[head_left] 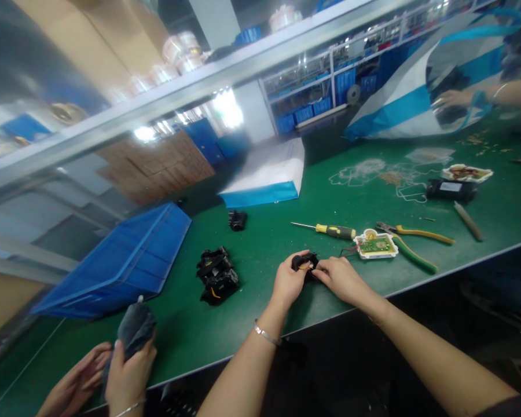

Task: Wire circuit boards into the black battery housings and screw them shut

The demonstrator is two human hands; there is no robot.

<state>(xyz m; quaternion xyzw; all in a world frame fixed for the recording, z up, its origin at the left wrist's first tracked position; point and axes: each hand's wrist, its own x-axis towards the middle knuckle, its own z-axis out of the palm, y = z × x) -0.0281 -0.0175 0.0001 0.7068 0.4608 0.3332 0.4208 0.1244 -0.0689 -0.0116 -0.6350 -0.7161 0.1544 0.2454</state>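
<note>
A person's two bare hands meet over a green surface [286, 231], just inside its near edge. The left hand [287, 281] and the right hand [341, 279] both pinch a small black part [304, 262] between them; each grip is closed on it, thumbs on top. A glint of yellow or copper shows in the part, too small to make out.

At about two o'clock from the hands, just beside them, lies a white-rimmed circuit board [377, 244] with thin wires running toward the part. At one o'clock lies a screwdriver [330, 230] with a yellow handle, and at three o'clock of the board, pliers [410, 242] with yellow-green handles. At nine o'clock, well apart, sits a pile of black parts [217, 276]; one more black piece [237, 220] lies at eleven o'clock. A blue bin [125, 263] lies tipped on its side farther left.

By the look of it, the step in hand is fine finger work on the black part, fitting or freeing something inside it. A next move would call for a steady hold by one hand while the other works, keeping the wires slack.

At lower left, a co-worker's hands [113, 370] hold a dark grey item [134, 327]. Another person's hand [454, 97] rests at a blue-and-white bag at top right.
</note>
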